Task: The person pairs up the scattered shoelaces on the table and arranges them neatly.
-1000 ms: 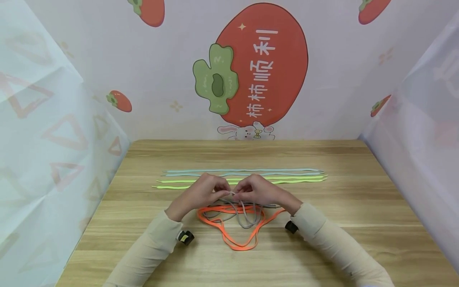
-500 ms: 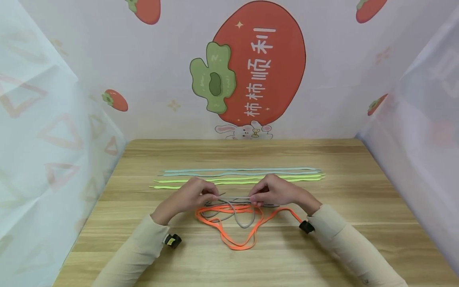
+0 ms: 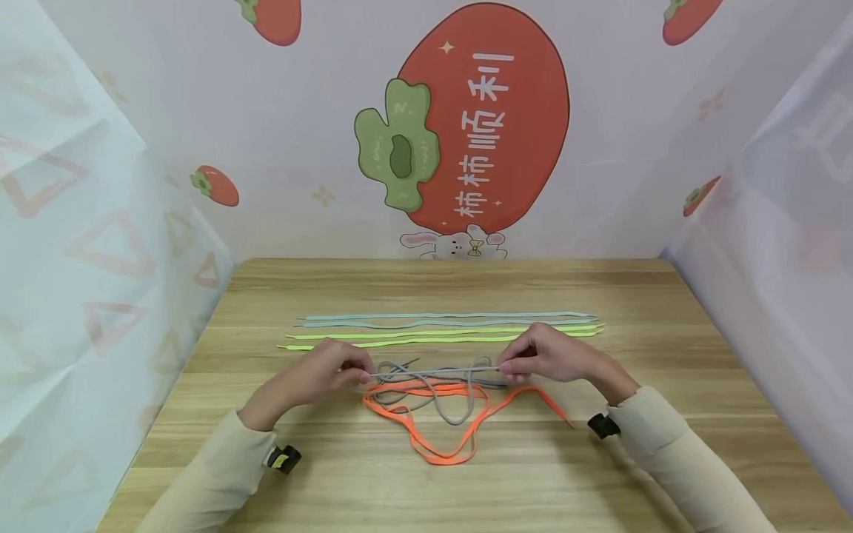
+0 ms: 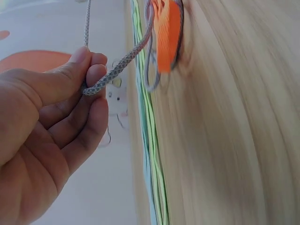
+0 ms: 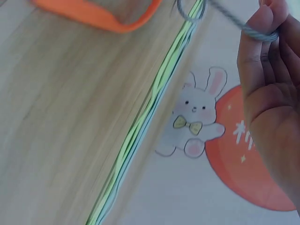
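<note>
A grey shoelace (image 3: pixel 440 371) is stretched straight between both hands, over the table. My left hand (image 3: pixel 338 369) pinches it between thumb and fingertips; in the left wrist view its round, patterned cord (image 4: pixel 123 63) loops down from the fingertips. My right hand (image 3: pixel 548 354) pinches the lace farther right, and a piece of the grey cord (image 5: pixel 234 19) runs out of its fingers in the right wrist view. More grey lace lies in loose loops below the taut part, tangled over an orange shoelace (image 3: pixel 443 460) whose right end trails out under the right hand.
Behind the hands, two yellow-green laces (image 3: pixel 433 340) and light blue laces (image 3: pixel 453 316) lie straight across the wooden table (image 3: pixel 426 289). A patterned backdrop (image 3: pixel 300 111) stands at the table's far edge, with sheets at both sides.
Both hands have moved apart, the left to the left and the right to the right, from almost touching. The grey lace between them has grown longer and straight.
</note>
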A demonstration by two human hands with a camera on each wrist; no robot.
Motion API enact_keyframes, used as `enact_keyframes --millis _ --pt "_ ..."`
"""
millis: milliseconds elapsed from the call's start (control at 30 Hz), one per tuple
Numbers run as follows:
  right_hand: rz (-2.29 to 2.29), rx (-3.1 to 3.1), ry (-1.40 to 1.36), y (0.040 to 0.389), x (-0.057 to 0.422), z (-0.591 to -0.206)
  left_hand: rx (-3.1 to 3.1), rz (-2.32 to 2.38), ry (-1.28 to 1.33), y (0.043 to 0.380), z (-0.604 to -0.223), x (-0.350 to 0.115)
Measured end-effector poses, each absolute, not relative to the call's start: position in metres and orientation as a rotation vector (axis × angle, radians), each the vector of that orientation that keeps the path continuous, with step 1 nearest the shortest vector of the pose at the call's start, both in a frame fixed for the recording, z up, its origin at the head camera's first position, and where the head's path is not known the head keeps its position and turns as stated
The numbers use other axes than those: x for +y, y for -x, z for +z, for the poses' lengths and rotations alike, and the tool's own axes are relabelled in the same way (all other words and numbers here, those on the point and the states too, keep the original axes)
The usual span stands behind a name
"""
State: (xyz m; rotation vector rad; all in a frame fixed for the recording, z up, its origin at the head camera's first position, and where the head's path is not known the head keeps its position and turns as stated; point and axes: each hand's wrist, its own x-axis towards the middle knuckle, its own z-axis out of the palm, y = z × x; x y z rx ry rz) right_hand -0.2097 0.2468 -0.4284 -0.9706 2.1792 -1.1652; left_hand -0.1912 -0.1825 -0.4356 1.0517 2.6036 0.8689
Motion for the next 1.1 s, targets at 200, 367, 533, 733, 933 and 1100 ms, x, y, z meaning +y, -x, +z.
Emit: enact_keyframes --millis 200,367,533,733,933,1100 --pt "-1.168 2.209 0.966 0.208 0.269 -0.430 2.603 0.867 -1.012 0.186 -0.434 -0.203" --pt "-1.179 2.236 0.945 0.207 0.285 -0.431 2.579 0.912 -1.023 0.183 -0.434 -0.217" --pt "-1.189 2.256 0.927 0.204 0.299 -0.431 2.512 0.970 -1.008 0.181 -0.434 -0.230" --pt "-1.188 2.282 0.933 0.202 0.317 -0.432 2.495 0.974 -0.984 0.180 -0.436 -0.250" --pt "-1.226 2.282 0.944 0.200 0.334 -0.432 2.501 1.002 -0.998 0.178 -0.437 -0.272" --pt "-1.243 2.296 0.943 0.198 0.346 -0.431 2.528 1.045 -1.015 0.176 -0.436 -0.288"
